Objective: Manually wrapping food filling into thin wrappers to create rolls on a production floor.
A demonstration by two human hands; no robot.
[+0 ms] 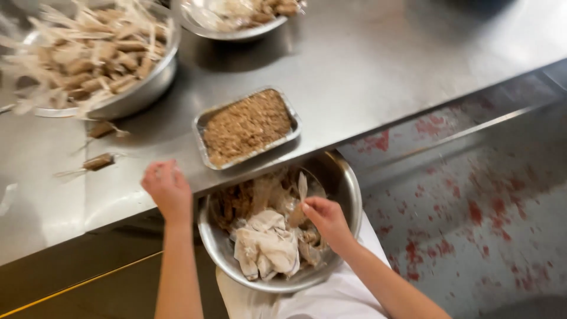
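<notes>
The big shiny metal surface [366, 65] runs past the fingers on their far side. Three round metal bowls are in view. One bowl [339, 177] sits in the person's lap, right under the fingers of the right hand [325, 220], and it is full of crumpled pale wrappers [266, 245]. A second bowl [142, 88], up and to the left of the fingers, is heaped with wrapped sticks; they are too many and too blurred to count. The third bowl [236, 32] is only partly in view at the top edge. One foil tray [247, 126] of brown crumbs lies just past the fingers, its long side slanting up to the right. Two small brown wrapped sticks [97, 161] lie loose to the left of the left hand [168, 190], both lying sideways.

The right fingers pinch one thin pale strip [301, 192], which stands up, long way pointing away from the person. The left fingers are curled loosely together at the surface edge; I cannot tell if they hold anything.
</notes>
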